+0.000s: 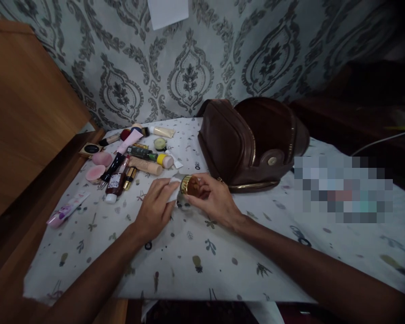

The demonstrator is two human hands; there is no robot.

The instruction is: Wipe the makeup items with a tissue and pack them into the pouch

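Note:
Over the middle of the table, my right hand (218, 198) grips a small round gold-rimmed container (186, 183), tilted on its side. Its brownish round face is turned toward my right palm; whether this is a lid or a base I cannot tell. My left hand (155, 207) is closed on a thin white tissue (174, 192), held against the container's left side. To the left lie loose cosmetics, among them a brown bottle with a white cap (114, 183), a dark green bottle (140, 152), a beige tube (145, 165) and a pink round pot (95, 173).
A brown leather bag (227, 139) with its zip undone stands behind my right hand. A purple-and-white tube (67, 209) lies near the left table edge. Wooden furniture (30, 108) rises at the left, and a patterned wall covering (189, 72) stands behind. A blurred-out patch covers something at right.

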